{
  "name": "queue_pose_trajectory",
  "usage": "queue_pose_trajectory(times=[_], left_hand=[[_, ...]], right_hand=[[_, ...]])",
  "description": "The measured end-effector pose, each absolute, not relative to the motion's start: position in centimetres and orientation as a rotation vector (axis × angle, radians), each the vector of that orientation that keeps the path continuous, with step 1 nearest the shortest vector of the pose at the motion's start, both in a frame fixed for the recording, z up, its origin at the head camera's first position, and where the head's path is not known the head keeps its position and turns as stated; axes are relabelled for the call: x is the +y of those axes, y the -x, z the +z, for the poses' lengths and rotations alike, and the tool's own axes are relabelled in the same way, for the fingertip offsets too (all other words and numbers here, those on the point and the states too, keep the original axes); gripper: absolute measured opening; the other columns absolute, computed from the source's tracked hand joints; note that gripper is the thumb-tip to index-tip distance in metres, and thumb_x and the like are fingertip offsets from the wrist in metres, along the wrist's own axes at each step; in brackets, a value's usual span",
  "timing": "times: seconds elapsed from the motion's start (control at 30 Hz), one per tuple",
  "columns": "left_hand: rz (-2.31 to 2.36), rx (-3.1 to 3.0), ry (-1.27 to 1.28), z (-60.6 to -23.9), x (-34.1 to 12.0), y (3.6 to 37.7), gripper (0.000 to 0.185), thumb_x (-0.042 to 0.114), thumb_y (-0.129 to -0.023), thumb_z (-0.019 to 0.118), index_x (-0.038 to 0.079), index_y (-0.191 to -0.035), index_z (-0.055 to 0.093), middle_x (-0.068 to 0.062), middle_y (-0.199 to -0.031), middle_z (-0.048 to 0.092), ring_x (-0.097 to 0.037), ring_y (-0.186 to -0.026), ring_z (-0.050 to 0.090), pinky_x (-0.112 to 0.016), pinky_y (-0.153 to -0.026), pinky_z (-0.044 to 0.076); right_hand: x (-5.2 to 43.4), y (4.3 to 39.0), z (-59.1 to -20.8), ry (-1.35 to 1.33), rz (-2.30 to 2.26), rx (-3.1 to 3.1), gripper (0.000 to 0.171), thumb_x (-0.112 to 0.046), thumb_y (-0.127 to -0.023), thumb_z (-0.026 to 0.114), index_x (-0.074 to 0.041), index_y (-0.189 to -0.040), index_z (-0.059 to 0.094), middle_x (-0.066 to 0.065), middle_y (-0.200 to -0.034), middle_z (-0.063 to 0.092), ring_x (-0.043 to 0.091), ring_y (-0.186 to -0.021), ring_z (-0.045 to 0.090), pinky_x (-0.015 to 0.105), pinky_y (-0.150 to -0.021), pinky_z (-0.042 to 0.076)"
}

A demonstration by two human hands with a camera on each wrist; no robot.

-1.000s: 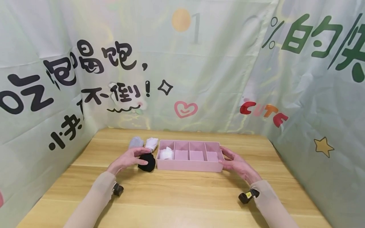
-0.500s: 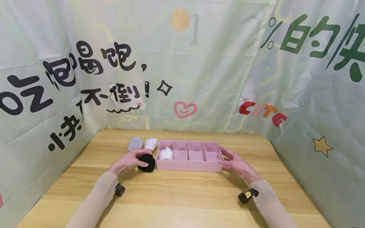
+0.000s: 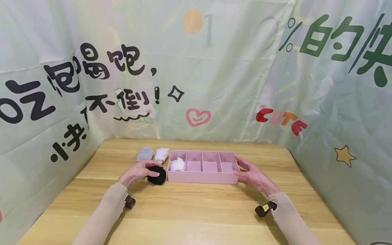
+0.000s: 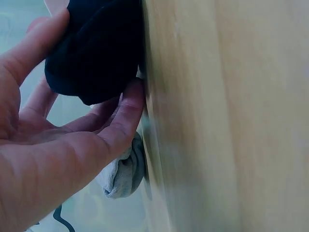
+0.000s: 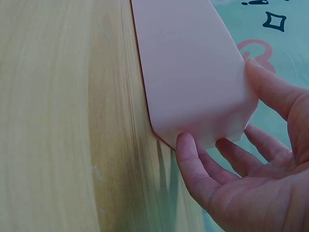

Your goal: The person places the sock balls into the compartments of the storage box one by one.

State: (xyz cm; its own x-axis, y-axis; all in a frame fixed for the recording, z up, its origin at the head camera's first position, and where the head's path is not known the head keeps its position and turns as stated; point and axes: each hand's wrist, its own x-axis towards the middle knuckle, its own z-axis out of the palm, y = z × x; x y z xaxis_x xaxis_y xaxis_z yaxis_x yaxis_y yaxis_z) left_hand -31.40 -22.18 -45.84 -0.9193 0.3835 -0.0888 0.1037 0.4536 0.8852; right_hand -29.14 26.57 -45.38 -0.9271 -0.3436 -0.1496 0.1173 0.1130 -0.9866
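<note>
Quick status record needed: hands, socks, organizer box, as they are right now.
left hand: fingers curled round the black sock bundle, which sits on the table
right hand: thumb and fingers against the right end of the pink divider box
box contents: white sock bundle in the leftmost compartment; the other three compartments show only pink floor
loose socks: grey bundle and white bundle on the table behind the left hand, left of the box
surroundings: printed cloth backdrop on three sides

Four sock rolls [image 3: 157,175], one organizer [image 3: 202,177]
</note>
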Motion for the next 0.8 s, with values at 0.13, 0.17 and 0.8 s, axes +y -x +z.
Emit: queue_pose_trajectory(times=[0.13, 0.17, 0.8], left_hand=[[1.491, 2.417, -0.38, -45.79, -21.91, 31.4, 0.042, 0.012, -0.082, 0.078, 0.0, -0.12, 0.065, -0.019, -0.119, 0.066, -0.023, -0.104, 0.061, -0.028, -0.086, 0.05], [1.493, 2.419, -0.373, -45.75, -21.89, 31.37, 0.042, 0.012, -0.082, 0.078, 0.0, -0.119, 0.065, -0.019, -0.119, 0.066, -0.023, -0.105, 0.061, -0.028, -0.086, 0.05], [1.598, 2.453, -0.254, -45.3, -22.44, 31.28, 0.041, 0.013, -0.081, 0.079, 0.005, -0.119, 0.067, -0.021, -0.137, 0.049, -0.036, -0.126, 0.046, -0.036, -0.096, 0.046]], right_hand=[[26.6, 29.19, -45.46, 0.225, -1.874, 2.062, 0.082, -0.007, -0.094, 0.064, -0.012, -0.158, 0.014, 0.019, -0.164, 0.008, 0.045, -0.144, 0.025, 0.038, -0.098, 0.051], [26.6, 29.21, -45.49, 0.225, -1.873, 2.062, 0.082, -0.006, -0.094, 0.064, -0.012, -0.158, 0.014, 0.018, -0.164, 0.008, 0.045, -0.144, 0.025, 0.038, -0.098, 0.052], [26.66, 29.34, -45.58, 0.241, -1.876, 2.065, 0.081, -0.006, -0.094, 0.063, -0.011, -0.158, 0.013, 0.019, -0.164, 0.007, 0.045, -0.144, 0.024, 0.039, -0.098, 0.051]])
